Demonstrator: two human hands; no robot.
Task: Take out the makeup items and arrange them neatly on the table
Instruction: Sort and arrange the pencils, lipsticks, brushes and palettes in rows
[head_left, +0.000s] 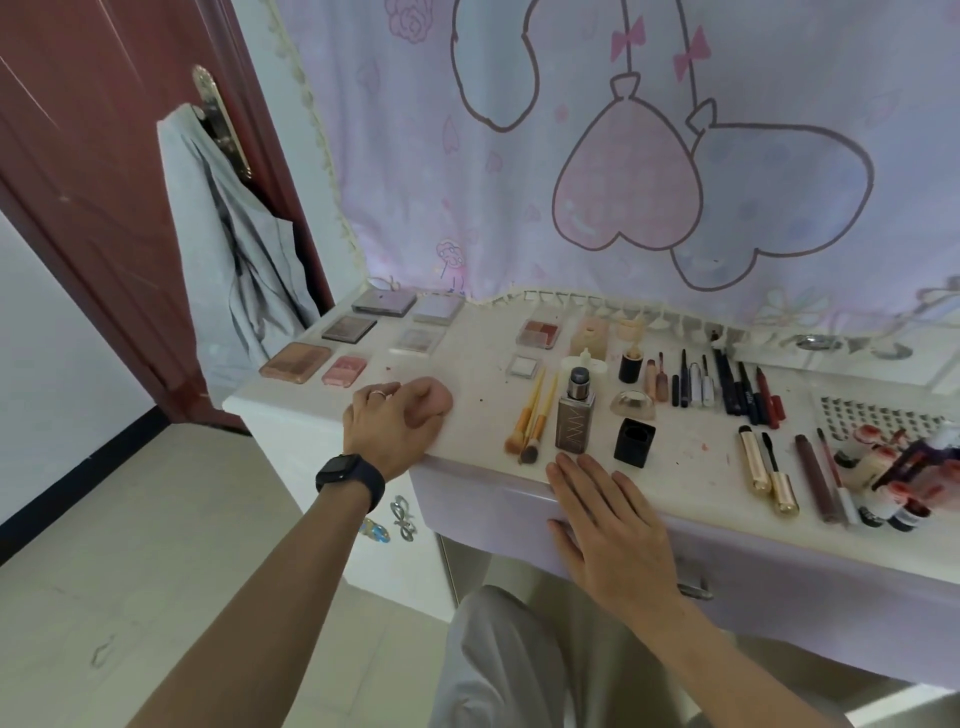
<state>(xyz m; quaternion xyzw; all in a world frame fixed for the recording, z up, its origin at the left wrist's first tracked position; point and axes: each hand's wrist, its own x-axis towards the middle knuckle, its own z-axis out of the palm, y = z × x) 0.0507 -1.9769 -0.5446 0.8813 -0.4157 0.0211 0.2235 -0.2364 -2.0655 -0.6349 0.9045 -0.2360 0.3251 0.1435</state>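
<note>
So the left hand (389, 422) has its fingers curled over a peachy makeup sponge (435, 397), holding it down on the table (478, 364) near the front edge. The right hand (608, 525) lies flat and relaxed on that front edge, fingers straight, holding nothing. Just past its fingertips stands a foundation bottle (574, 418), with a black cap (634, 442) just to the right of it. The brushes (530, 421) lie between the two hands. The palettes (349, 328) sit in rows beyond the left hand. Pencils and liners (727, 387) are lined up beyond and right of the right hand, and two gold tubes (769, 478) lie off to its right.
</note>
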